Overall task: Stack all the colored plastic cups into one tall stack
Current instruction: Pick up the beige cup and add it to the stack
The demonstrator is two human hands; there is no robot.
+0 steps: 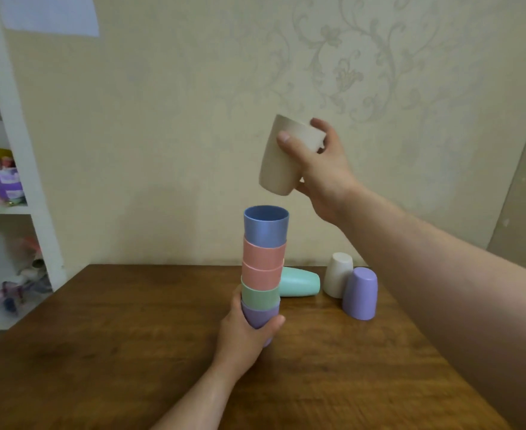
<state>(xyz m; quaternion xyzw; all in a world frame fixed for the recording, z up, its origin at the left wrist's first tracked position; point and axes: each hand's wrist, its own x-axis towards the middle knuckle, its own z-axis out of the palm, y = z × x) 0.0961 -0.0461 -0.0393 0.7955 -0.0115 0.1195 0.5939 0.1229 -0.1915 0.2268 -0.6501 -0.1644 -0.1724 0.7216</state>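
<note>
We look down on a brown wooden table [115,336] with a visible grain, pushed against a cream wall [162,119]; its far edge meets the wall, and pale floral scrollwork patterns the wall's upper right. A pale sheet of paper [50,13] hangs at the wall's top left. Past the table's left edge stands a white shelf unit [16,125] holding blurred, colourful odds and ends we cannot make out.

Near the middle of the table our left hand [246,333] wraps its fingers around the foot of the stack [263,268], gripping the purple cup at the bottom. Above that cup come a green one, two pink ones and a blue cup [266,226] on top, all nested mouth up; the stack stands roughly upright.

Our right hand [320,169] grasps a beige cup [286,156] in the air, thumb across its side and fingers over its rim; the cup is tilted, base pointing down toward the blue cup's open mouth, above it and apart from it.

Toward the far edge, right of the stack, a mint cup [300,285] lies on its side just behind the stack. Farther right a white cup [337,274] and a lilac cup [360,293] stand mouth down, close together, the lilac partly in front of the white
</note>
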